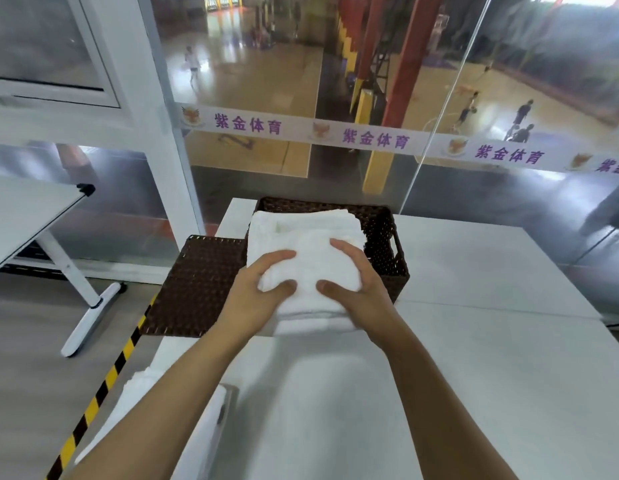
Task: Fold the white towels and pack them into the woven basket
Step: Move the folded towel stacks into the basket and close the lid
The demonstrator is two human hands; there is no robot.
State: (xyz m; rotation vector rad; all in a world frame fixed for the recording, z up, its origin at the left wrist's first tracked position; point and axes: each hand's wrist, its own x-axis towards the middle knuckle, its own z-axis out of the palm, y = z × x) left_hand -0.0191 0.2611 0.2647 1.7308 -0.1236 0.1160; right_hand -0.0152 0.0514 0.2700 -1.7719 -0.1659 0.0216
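Head view: left hand [258, 292] and right hand [355, 285] both grip folded white towel [311, 268] at its sides, over near rim of woven basket [387, 244] on tabletop [474, 341]. Towel likely soft, light, floppy; hold both ends so folds stay together.

White table [474, 341]: grey floor [31, 341] left of it, black-yellow hazard tape [104, 386] along left edge, white rolling stand [90, 306] further left, glass wall [301, 98] behind.

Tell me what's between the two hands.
A folded white towel, gripped by the left hand and right hand, in the head view.
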